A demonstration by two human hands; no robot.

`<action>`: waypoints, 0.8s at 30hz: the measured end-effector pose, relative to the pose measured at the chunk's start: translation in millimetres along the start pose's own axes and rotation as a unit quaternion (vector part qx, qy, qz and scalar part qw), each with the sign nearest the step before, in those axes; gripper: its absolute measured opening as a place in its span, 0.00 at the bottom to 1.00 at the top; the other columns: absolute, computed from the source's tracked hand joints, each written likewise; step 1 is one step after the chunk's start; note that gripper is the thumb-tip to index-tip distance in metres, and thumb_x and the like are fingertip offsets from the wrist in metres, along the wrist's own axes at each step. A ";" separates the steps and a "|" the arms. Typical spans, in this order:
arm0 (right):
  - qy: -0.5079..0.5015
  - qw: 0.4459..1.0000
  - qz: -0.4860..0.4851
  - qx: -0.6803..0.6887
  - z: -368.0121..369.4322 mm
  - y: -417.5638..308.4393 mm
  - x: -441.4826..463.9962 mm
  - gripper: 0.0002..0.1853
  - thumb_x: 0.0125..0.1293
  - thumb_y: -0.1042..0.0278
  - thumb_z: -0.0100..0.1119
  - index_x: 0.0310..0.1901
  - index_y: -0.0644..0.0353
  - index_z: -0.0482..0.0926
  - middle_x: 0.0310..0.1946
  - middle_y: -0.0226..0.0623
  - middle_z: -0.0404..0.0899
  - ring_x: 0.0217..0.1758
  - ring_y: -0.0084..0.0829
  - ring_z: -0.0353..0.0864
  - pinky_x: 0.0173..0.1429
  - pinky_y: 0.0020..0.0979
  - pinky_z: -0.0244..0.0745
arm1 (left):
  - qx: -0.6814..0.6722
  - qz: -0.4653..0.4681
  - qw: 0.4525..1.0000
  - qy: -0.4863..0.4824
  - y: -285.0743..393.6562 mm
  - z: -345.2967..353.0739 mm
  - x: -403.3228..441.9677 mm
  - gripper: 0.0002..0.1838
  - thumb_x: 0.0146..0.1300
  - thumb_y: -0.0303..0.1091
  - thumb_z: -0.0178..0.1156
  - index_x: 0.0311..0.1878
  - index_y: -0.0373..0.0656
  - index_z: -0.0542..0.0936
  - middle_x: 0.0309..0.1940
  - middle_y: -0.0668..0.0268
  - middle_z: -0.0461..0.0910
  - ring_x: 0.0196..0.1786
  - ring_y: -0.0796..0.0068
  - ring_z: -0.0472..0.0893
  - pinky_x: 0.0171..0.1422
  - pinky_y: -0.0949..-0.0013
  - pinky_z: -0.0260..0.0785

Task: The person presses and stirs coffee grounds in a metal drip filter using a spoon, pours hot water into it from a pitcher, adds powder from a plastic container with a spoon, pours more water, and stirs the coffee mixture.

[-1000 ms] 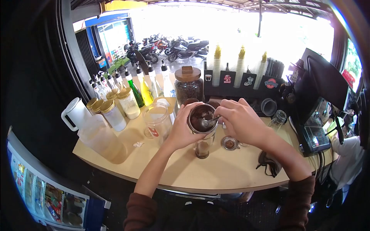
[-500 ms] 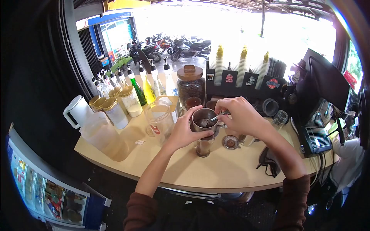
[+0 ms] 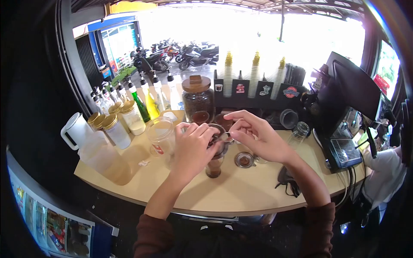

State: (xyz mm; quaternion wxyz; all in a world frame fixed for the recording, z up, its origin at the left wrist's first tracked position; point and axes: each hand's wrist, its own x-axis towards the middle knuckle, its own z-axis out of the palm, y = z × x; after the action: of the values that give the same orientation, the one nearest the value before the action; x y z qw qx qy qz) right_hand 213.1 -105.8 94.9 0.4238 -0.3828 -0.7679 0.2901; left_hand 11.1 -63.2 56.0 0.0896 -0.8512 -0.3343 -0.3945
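Steadiness matters most where the left hand (image 3: 192, 145) and right hand (image 3: 260, 136) meet at the cup (image 3: 220, 127) above the glass (image 3: 214, 168); neither grip shows clearly enough to tell.

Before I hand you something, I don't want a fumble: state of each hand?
Left hand: bent over the metal cup; whether it grips cannot be told.
Right hand: partly curled beside it; whether it holds anything cannot be told.
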 end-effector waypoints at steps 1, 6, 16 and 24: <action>0.020 1.000 0.001 0.013 -5.2 5.7 -9.7 0.18 0.70 0.68 0.56 0.59 0.62 0.72 0.36 0.31 0.79 0.40 0.16 0.74 0.44 0.21 0.68 | 0.019 0.012 1.000 0.022 0.1 3.2 0.1 0.09 0.59 0.41 0.67 0.35 0.46 0.83 0.26 0.73 0.77 0.37 0.71 0.77 0.58 0.58 0.59; 0.173 0.958 0.153 -0.171 -46.6 121.4 -82.7 0.19 0.69 0.63 0.57 0.58 0.62 0.73 0.42 0.36 0.80 0.43 0.22 0.77 0.49 0.30 0.73 | 0.075 0.012 0.996 0.049 -9.8 -1.3 0.3 0.13 0.63 0.43 0.61 0.30 0.45 0.83 0.29 0.70 0.78 0.38 0.70 0.78 0.55 0.59 0.61; 0.231 0.943 0.225 0.084 -36.2 231.4 -153.6 0.11 0.71 0.62 0.54 0.35 0.61 0.75 0.32 0.32 0.79 0.37 0.21 0.74 0.45 0.26 0.69 | 0.015 -0.017 0.998 -0.050 -13.4 -20.6 11.4 0.10 0.66 0.39 0.58 0.35 0.46 0.84 0.20 0.66 0.78 0.27 0.66 0.77 0.51 0.62 0.63; 0.369 0.904 0.162 0.142 -28.4 237.8 -124.0 0.13 0.73 0.63 0.51 0.28 0.55 0.68 0.24 0.24 0.66 0.33 0.18 0.66 0.42 0.23 0.62 | 0.017 -0.058 0.994 -0.092 -9.8 -37.9 21.5 0.11 0.65 0.40 0.59 0.35 0.44 0.84 0.20 0.64 0.79 0.31 0.63 0.80 0.51 0.58 0.66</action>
State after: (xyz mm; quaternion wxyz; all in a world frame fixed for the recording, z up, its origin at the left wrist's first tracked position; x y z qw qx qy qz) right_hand 362.3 -77.6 -127.9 0.6738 -0.5171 -0.4350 0.2991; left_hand -8.3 -60.8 96.1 0.0502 -0.8617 -0.3963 -0.3130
